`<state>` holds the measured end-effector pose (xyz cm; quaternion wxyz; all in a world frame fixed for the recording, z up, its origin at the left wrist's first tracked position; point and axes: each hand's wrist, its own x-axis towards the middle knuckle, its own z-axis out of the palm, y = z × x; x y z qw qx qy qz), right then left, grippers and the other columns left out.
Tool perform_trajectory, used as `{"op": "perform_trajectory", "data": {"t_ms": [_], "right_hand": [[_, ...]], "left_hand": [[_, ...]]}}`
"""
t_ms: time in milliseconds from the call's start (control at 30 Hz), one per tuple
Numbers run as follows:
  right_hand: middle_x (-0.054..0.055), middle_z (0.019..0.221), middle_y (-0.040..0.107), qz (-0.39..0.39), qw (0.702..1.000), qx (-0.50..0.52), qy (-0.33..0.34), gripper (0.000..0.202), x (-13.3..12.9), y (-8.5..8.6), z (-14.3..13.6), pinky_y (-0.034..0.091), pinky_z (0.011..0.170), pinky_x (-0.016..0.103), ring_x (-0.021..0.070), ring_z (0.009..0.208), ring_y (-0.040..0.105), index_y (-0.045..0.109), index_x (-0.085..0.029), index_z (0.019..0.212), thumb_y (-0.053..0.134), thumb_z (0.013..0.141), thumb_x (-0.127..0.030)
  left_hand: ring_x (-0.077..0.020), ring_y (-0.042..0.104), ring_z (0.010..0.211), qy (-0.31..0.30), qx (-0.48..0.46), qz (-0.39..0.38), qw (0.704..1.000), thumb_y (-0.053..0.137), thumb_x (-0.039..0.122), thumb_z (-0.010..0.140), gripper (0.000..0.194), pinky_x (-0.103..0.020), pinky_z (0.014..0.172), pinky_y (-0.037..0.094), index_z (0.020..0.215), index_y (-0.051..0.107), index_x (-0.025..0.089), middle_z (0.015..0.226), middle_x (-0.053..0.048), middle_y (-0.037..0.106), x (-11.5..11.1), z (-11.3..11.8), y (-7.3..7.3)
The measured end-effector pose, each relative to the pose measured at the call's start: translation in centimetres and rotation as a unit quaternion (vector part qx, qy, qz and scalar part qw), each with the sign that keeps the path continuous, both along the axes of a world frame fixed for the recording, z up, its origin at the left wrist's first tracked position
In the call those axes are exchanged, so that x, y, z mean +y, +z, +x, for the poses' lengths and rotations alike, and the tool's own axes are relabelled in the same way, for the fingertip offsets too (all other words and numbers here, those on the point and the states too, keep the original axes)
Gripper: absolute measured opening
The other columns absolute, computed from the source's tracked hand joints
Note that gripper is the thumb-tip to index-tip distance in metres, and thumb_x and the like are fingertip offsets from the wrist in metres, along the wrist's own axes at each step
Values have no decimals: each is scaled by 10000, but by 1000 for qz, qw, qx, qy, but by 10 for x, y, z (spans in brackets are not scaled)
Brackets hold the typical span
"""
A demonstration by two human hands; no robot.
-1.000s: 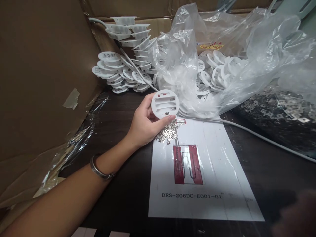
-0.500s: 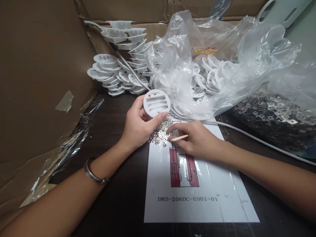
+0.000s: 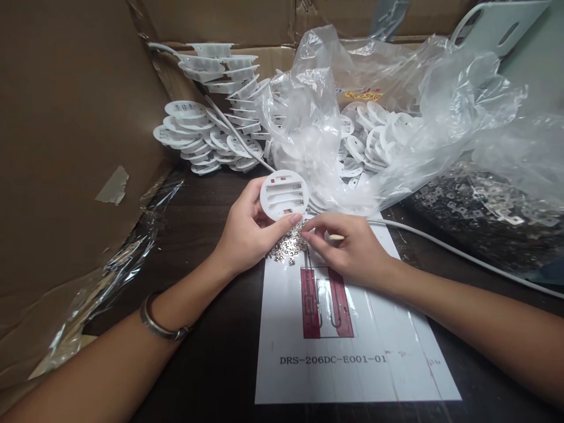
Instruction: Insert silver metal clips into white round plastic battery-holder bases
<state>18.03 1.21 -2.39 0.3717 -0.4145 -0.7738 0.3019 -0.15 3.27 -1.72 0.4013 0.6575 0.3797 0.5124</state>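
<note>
A round white plastic part (image 3: 284, 194) with slots and small metal contacts is in my left hand (image 3: 253, 226), thumb on its lower edge and fingers behind. Just below it lies a pile of small shiny metal pieces (image 3: 286, 247) on a printed white sheet (image 3: 352, 376). My right hand (image 3: 348, 244) is at the right side of the pile, thumb and index finger nearly together. A thin pale wooden stick (image 3: 336, 237) is held in its curled fingers, mostly hidden. Whether its fingertips also pinch a metal piece is too small to tell.
Stacks of round white parts (image 3: 187, 126) stand at the back left, with more (image 3: 383, 132) behind crumpled clear plastic (image 3: 315, 117). A bag of metal pieces (image 3: 480, 205) lies at the right. A white cable (image 3: 440, 238) crosses the table. Cardboard (image 3: 74, 117) walls the left.
The white part has come slightly lower and to the right with my left hand. The stick in my right hand has turned and drawn back, so less of it shows. The view has shifted slightly.
</note>
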Motion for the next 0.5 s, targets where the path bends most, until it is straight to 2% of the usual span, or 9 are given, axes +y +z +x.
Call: {"op": "perform_trajectory", "data": {"t_ms": [100, 200, 300, 400, 500], "right_hand": [[-1, 746, 672, 11, 996, 78, -44, 44, -2, 1, 3, 426, 531, 204, 103, 685, 619, 644, -166, 820, 601, 827, -161], [-14, 685, 665, 20, 992, 107, -58, 18, -4, 2, 4, 436, 499, 197, 97, 613, 623, 619, -166, 796, 614, 811, -156], [-8, 693, 687, 13, 991, 127, -46, 30, -5, 1, 4, 463, 526, 204, 102, 605, 642, 599, -161, 820, 618, 804, -144], [2, 699, 701, 1, 988, 150, -38, 27, -7, 1, 6, 443, 487, 207, 100, 574, 636, 582, -162, 832, 603, 823, -147], [22, 732, 715, 17, 985, 163, -49, 30, -9, 2, 6, 460, 505, 233, 130, 640, 668, 583, -166, 826, 603, 847, -173]], "left_hand": [[-217, 671, 1013, -48, -12, -29, 998, 773, 156, 694, 508, -280, 814, 601, 1130, 515, 185, 1091, -63, 675, -7, 3, 2], [-230, 669, 1028, -80, -32, -63, 994, 785, 148, 677, 538, -291, 803, 608, 1127, 495, 201, 1096, -66, 673, -12, 5, 2], [-243, 672, 1026, -85, -46, -80, 992, 797, 143, 662, 555, -299, 788, 616, 1123, 494, 199, 1095, -77, 680, -11, 5, 2], [-238, 686, 996, -83, -61, -90, 991, 792, 137, 669, 540, -295, 782, 620, 1123, 504, 188, 1071, -80, 696, -8, 3, 2], [-232, 685, 1002, -75, -70, -88, 991, 803, 113, 644, 548, -284, 802, 616, 1112, 524, 175, 1068, -80, 704, -6, 3, 2]]}}
